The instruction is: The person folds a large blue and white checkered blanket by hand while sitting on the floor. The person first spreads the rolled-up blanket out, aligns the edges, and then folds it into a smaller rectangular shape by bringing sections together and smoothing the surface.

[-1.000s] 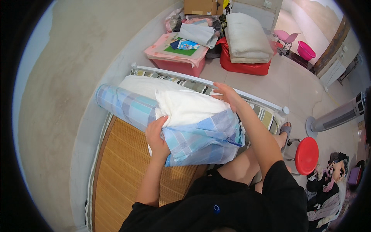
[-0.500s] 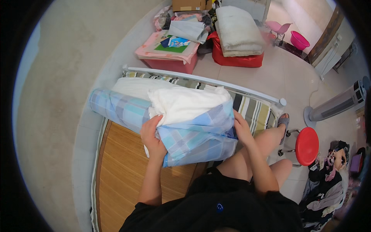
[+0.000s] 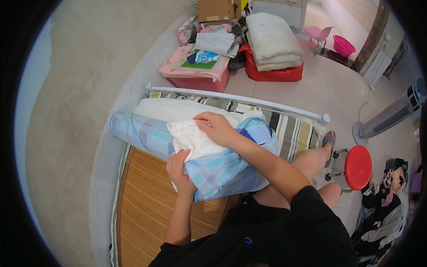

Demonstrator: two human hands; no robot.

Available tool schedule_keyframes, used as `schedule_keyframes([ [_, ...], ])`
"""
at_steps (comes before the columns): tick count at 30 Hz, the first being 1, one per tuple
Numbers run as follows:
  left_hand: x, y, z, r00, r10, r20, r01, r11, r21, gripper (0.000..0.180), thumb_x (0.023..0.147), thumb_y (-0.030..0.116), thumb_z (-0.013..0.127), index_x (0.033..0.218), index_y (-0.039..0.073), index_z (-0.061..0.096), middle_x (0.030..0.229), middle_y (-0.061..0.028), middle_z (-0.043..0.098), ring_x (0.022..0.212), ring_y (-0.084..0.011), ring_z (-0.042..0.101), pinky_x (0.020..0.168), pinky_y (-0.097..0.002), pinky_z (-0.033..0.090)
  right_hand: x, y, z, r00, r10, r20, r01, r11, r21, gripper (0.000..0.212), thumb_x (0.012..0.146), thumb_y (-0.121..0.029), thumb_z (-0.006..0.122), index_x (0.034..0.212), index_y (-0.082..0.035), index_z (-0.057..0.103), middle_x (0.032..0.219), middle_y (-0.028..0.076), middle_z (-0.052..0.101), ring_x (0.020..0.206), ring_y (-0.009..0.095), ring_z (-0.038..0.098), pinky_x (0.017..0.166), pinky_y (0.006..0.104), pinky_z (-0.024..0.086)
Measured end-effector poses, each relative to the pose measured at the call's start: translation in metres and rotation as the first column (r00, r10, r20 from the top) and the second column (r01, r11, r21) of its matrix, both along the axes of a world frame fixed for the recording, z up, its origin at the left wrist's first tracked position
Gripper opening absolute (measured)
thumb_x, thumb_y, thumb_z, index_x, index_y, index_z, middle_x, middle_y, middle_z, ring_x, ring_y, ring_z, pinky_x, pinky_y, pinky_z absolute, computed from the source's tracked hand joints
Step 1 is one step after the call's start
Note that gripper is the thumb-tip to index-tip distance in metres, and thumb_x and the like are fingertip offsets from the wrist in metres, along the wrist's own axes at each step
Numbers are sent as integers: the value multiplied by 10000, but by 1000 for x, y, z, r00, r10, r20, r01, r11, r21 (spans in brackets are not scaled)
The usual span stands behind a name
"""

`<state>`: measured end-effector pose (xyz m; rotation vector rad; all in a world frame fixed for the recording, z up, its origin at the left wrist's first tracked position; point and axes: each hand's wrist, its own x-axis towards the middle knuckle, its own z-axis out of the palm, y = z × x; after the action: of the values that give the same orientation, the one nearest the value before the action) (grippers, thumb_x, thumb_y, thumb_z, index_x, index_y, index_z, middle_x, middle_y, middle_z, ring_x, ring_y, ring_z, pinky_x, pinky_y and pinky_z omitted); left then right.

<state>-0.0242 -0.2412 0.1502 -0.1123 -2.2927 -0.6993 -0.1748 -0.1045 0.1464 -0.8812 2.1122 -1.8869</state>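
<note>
A bundle of blue checked fabric (image 3: 222,173) lies across my lap and the bed, with white cloth (image 3: 189,139) bulging from its left opening. My left hand (image 3: 181,171) grips the checked fabric's near left edge, where it meets the white cloth. Reaching across the bundle, my right hand (image 3: 218,129) closes its fingers on the top of the white cloth; part of the grip is hidden. Beyond the bundle to the left, a blue checked pillow-like roll (image 3: 141,131) rests beside a flattened white piece of bedding (image 3: 171,107).
Under me are a bamboo mat (image 3: 164,200) and striped bedding (image 3: 293,129), bounded by a white bed rail (image 3: 240,103). Past it sit a pink box (image 3: 195,83) and folded quilt (image 3: 273,42) on a red bag. Right: a red stool (image 3: 358,167), tower fan (image 3: 387,113), clothes pile (image 3: 384,209).
My right hand has left the bundle's right side and moved left and away from me onto the white cloth. The checked fabric's right part has bunched up. My left hand keeps its hold.
</note>
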Motion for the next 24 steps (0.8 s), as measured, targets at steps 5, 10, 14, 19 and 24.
schedule_keyframes([
  [5, -3, -1, 5, 1000, 9, 9, -9, 1000, 26, 370, 741, 287, 669, 1024, 53, 623, 1029, -114, 624, 985, -331, 549, 878, -412, 386, 37, 73, -12, 676, -730, -98, 732, 681, -22, 195, 834, -151, 593, 979, -23, 620, 1004, 165, 623, 992, 317, 584, 860, 366, 453],
  [10, -9, 3, 11, 997, -25, 76, 26, 1000, -12, 349, 725, 283, 678, 992, 66, 624, 1020, -109, 615, 975, -330, 544, 851, -395, 391, 53, 128, -38, 894, -420, -157, 446, 867, 222, 279, 801, -163, 582, 1037, -19, 610, 1071, 196, 610, 1043, 356, 556, 902, 388, 434],
  [14, -16, 5, 15, 995, -81, 61, 82, 997, -9, 339, 703, 266, 687, 965, 67, 606, 1016, -123, 595, 941, -337, 538, 819, -398, 401, 24, 93, -41, 878, -252, -407, 353, 915, 195, 281, 799, -200, 580, 1001, -9, 622, 1145, 195, 586, 1074, 372, 529, 921, 393, 420],
  [19, -18, -10, 6, 992, -73, 105, 68, 997, 46, 314, 705, 218, 683, 944, 54, 562, 978, -128, 558, 911, -331, 530, 792, -376, 409, -31, 59, -22, 998, 63, 25, -67, 940, 335, 218, 808, -195, 597, 913, -7, 624, 932, 162, 626, 877, 305, 589, 790, 346, 460],
  [24, -49, -38, -12, 988, -81, 129, 51, 974, 219, 267, 732, 170, 671, 924, 40, 539, 909, -113, 538, 877, -286, 537, 780, -330, 422, -52, 66, -69, 774, -633, -8, 628, 769, -125, 209, 819, -219, 614, 819, -10, 612, 684, 118, 570, 660, 240, 551, 635, 337, 439],
])
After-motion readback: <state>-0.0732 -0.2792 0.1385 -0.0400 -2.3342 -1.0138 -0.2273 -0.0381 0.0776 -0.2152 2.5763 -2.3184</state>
